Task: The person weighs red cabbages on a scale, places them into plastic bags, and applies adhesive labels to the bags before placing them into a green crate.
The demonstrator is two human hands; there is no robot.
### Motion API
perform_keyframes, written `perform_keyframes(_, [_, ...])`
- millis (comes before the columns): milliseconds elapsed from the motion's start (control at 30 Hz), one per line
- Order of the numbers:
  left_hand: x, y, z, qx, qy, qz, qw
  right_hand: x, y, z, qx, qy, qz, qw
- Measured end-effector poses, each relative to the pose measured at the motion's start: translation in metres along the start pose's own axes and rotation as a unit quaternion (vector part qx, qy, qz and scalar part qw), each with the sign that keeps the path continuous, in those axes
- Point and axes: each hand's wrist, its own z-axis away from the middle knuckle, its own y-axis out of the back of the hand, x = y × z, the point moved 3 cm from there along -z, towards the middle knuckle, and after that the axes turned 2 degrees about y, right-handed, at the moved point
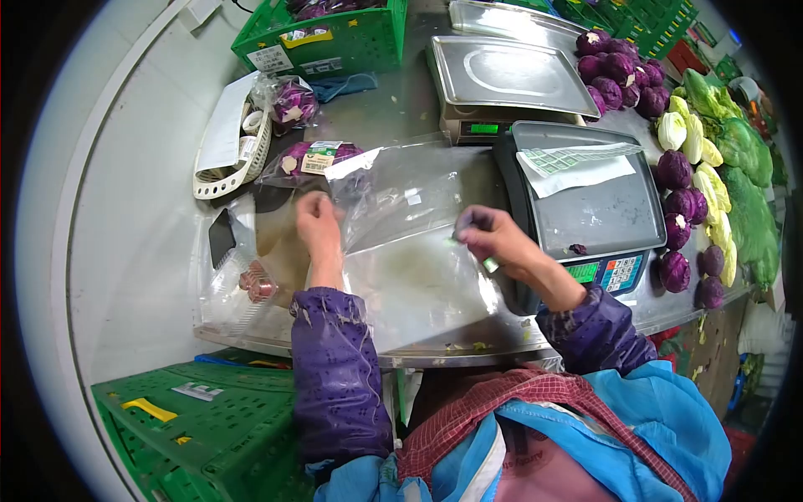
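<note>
My left hand point(319, 224) is closed at the left edge of a clear plastic bag point(401, 188), its fingers bent together; what they grip is hard to make out. To the right of the bag, my right hand point(493, 237) is closed in a pinch, with a small green and white piece point(490, 264) at its fingers. Just beyond my left hand lies a bagged purple cabbage point(293, 159) with a label point(319, 157). A second bagged cabbage point(294, 102) sits farther back.
Right of my hands stand a scale point(585, 209) with a printed sheet on its tray and another scale point(514, 75) behind. Purple cabbages point(675, 170) and yellow-green heads point(672, 131) line the right. A white basket point(251, 171), plastic tray point(238, 293) and green crates point(335, 54) are leftward.
</note>
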Motion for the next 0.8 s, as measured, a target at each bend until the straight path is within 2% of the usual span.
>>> perform_keyframes(33, [0.012, 0.005, 0.004, 0.136, -0.142, -0.046, 0.979, 0.015, 0.0, -0.005, 0.0, -0.017, 0.06, 0.998])
perform_keyframes(67, [0.024, 0.008, 0.013, 0.267, -0.278, -0.092, 0.918, 0.038, 0.004, -0.016, 0.016, 0.039, 0.137, 0.99])
perform_keyframes(100, [0.024, 0.011, 0.026, 0.207, -0.272, -0.138, 0.93, 0.056, 0.007, -0.025, 0.031, 0.095, 0.211, 0.972])
perform_keyframes(133, [0.018, 0.017, 0.047, 0.145, -0.263, -0.183, 0.936, 0.064, 0.005, -0.032, 0.029, 0.096, 0.208, 0.973])
perform_keyframes(167, [-0.012, 0.017, 0.059, 0.012, -0.178, -0.169, 0.969, 0.067, 0.002, -0.038, 0.028, 0.115, 0.294, 0.948])
perform_keyframes(200, [-0.044, 0.016, 0.073, -0.121, -0.087, -0.15, 0.977, 0.07, -0.003, -0.042, 0.027, 0.134, 0.377, 0.916])
perform_keyframes(233, [-0.055, 0.018, 0.101, -0.175, -0.155, -0.242, 0.942, 0.073, -0.007, -0.044, 0.026, 0.134, 0.373, 0.918])
perform_keyframes(267, [-0.062, 0.016, 0.126, -0.228, -0.22, -0.33, 0.889, 0.075, -0.011, -0.046, 0.036, 0.129, 0.46, 0.878])
perform_keyframes(300, [-0.057, 0.015, 0.142, -0.202, -0.245, -0.353, 0.88, 0.077, -0.014, -0.047, 0.044, 0.125, 0.543, 0.829])
perform_keyframes(333, [-0.05, 0.016, 0.15, -0.174, -0.271, -0.375, 0.869, 0.076, -0.015, -0.047, 0.042, 0.127, 0.541, 0.83])
perform_keyframes(367, [-0.054, 0.017, 0.147, -0.172, -0.272, -0.377, 0.869, 0.073, -0.012, -0.046, 0.067, 0.122, 0.573, 0.808])
perform_keyframes(400, [-0.064, 0.018, 0.142, -0.18, -0.255, -0.377, 0.872, 0.07, -0.007, -0.044, 0.092, 0.114, 0.604, 0.784])
perform_keyframes(433, [-0.07, 0.017, 0.14, -0.188, -0.237, -0.375, 0.876, 0.062, -0.004, -0.039, 0.09, 0.114, 0.605, 0.783])
perform_keyframes(500, [-0.059, 0.017, 0.13, -0.205, -0.22, -0.358, 0.884, 0.044, 0.009, -0.035, 0.099, 0.075, 0.419, 0.9])
perform_keyframes(533, [-0.065, 0.018, 0.122, -0.236, -0.14, -0.329, 0.904, 0.051, 0.018, -0.036, 0.08, 0.018, 0.238, 0.968])
perform_keyframes(567, [-0.073, 0.019, 0.114, -0.268, -0.06, -0.297, 0.915, 0.04, 0.015, -0.028, 0.086, -0.011, 0.089, 0.992])
perform_keyframes(633, [-0.075, 0.019, 0.089, -0.287, -0.037, -0.24, 0.926, 0.03, 0.014, -0.017, 0.091, -0.029, -0.081, 0.992])
perform_keyframes(700, [-0.061, 0.015, 0.061, -0.324, 0.095, -0.217, 0.916, 0.02, 0.012, -0.008, 0.07, -0.041, -0.123, 0.989])
perform_keyframes(767, [-0.044, 0.009, 0.029, -0.298, 0.054, -0.228, 0.925, 0.016, 0.012, -0.003, 0.047, -0.054, -0.168, 0.983])
perform_keyframes(800, [-0.034, 0.009, 0.009, -0.224, 0.0, -0.275, 0.935, 0.014, 0.011, -0.002, 0.032, -0.045, -0.193, 0.98])
